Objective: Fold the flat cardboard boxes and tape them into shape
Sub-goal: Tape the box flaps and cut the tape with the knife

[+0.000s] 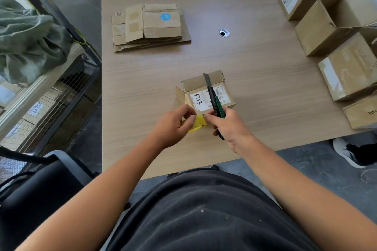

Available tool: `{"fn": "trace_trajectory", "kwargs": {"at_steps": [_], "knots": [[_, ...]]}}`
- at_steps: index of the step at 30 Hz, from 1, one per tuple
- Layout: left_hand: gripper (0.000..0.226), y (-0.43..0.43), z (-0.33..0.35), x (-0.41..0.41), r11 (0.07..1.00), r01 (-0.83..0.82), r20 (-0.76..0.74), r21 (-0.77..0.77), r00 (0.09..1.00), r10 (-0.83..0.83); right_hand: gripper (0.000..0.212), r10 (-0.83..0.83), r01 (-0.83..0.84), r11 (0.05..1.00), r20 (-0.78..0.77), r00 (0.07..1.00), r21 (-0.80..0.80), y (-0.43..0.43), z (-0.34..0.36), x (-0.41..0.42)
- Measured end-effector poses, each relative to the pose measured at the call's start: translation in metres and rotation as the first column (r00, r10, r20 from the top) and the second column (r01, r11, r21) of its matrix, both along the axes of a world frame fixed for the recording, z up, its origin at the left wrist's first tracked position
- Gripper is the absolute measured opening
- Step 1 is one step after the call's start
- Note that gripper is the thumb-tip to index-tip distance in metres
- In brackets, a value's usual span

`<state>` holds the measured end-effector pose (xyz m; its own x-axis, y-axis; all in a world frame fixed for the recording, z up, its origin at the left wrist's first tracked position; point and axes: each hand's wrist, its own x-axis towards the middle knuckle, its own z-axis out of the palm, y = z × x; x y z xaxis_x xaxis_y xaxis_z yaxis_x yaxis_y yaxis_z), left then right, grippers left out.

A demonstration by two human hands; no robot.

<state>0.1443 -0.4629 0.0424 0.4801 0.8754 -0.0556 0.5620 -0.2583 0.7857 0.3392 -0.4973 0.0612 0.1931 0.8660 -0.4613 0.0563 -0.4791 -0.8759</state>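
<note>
Your left hand (173,126) pinches yellow tape (199,123) tight. Right hand (228,126) fingers wrapped round knife (213,98), ready to cut near small box (206,92).

Small box (206,92) on the desk (265,91) near its front edge; left hand (173,126) and right hand (228,126) just before it. Stack of flat boxes (149,26) behind, to the left. Folded boxes (330,32) along the right edge.

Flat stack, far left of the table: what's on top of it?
On the flat stack lies a folded box with a blue round sticker and tape patches. Several flat pieces lie beneath; only their edges show, so no count.
</note>
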Motion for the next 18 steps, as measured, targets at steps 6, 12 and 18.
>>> {"fn": "trace_trajectory", "kwargs": {"at_steps": [6, 12, 18], "knots": [[0.067, 0.036, 0.013, 0.012, 0.984, 0.089, -0.414, 0.155, 0.910, -0.017, 0.006, -0.097, 0.095, 0.995, -0.162, 0.982, -0.019, 0.010, -0.010, 0.034], [0.109, 0.080, 0.013, 0.065, 0.966, 0.256, -0.723, -0.035, 0.661, -0.201, 0.010, -0.304, 0.235, 0.936, -0.266, 0.915, -0.263, 0.021, -0.056, 0.047], [0.088, 0.111, 0.016, 0.080, 0.945, 0.164, -0.744, -0.283, 0.585, -0.324, 0.018, -0.377, 0.299, 0.924, -0.439, 0.816, -0.240, 0.030, -0.074, 0.048]]}}
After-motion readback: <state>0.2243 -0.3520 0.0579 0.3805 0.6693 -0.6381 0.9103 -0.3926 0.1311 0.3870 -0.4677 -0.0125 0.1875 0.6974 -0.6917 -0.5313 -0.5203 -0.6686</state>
